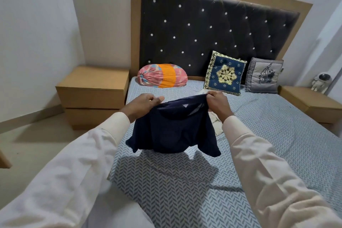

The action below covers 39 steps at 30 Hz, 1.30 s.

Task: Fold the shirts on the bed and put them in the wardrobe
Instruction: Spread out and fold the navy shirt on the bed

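A dark navy shirt (pixel 174 131) hangs in the air above the bed (pixel 268 135), held up by its top edge. My left hand (pixel 146 102) pinches the shirt's upper left corner. My right hand (pixel 218 102) grips the upper right corner, fingers curled over the cloth. The shirt's lower part droops and casts a shadow on the patterned sheet. A pale cream garment (pixel 216 122) lies on the sheet behind the shirt, mostly hidden by it and by my right wrist. No wardrobe is in view.
A pink and orange bolster (pixel 162 76), a blue embroidered cushion (pixel 224 73) and a grey cushion (pixel 263 76) lean on the dark tufted headboard (pixel 212 29). Wooden nightstands flank the bed, left (pixel 94 89) and right (pixel 312 102). A small astronaut figure (pixel 321 82) stands on the right one.
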### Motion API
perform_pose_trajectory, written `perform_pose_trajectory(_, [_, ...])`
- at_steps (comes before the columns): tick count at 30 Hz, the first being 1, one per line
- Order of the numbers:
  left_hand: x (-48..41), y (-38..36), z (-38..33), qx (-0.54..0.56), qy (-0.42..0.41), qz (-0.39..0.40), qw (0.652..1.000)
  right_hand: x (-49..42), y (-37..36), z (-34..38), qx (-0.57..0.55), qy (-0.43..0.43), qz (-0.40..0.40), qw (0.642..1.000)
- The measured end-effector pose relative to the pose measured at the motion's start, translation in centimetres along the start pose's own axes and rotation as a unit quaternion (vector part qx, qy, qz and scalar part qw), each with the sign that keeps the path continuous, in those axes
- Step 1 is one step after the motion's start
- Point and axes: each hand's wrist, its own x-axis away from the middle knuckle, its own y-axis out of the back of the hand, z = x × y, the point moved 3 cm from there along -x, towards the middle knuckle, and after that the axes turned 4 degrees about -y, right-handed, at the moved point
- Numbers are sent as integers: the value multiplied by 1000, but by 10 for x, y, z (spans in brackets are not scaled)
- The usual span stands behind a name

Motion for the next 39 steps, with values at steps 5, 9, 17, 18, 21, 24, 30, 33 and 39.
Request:
perform_pose_trajectory(5, [3,-13,-11,-152,81,252,952,1,9,-4,-17,-52,-6,998])
perform_pose_trajectory(9, [-7,-22,-21,-284,55,178,941,17,2,14,0,-25,102,994])
perform_pose_trajectory(17, [-20,-40,-60,-156,-47,6,987,50,-31,69,-57,103,325,938])
perform_pose_trajectory(18, [-19,-39,-62,-123,-55,12,991,45,-29,68,-35,110,300,947])
perform_pose_trajectory(21, [-15,-24,-55,-16,-15,63,998,38,-19,69,55,170,268,947])
perform_pose_trajectory(24, [-16,-11,-34,-87,16,80,993,32,-13,72,91,218,214,948])
perform_pose_trajectory(30, [-15,-1,-19,-148,-39,-46,987,14,7,67,-8,193,-16,981])
perform_pose_trajectory(33, [-13,9,-23,-86,-29,-110,990,8,19,59,-30,159,-77,984])
perform_pose_trajectory(39, [-3,-9,-59,30,13,31,999,1,45,29,-2,58,-169,984])
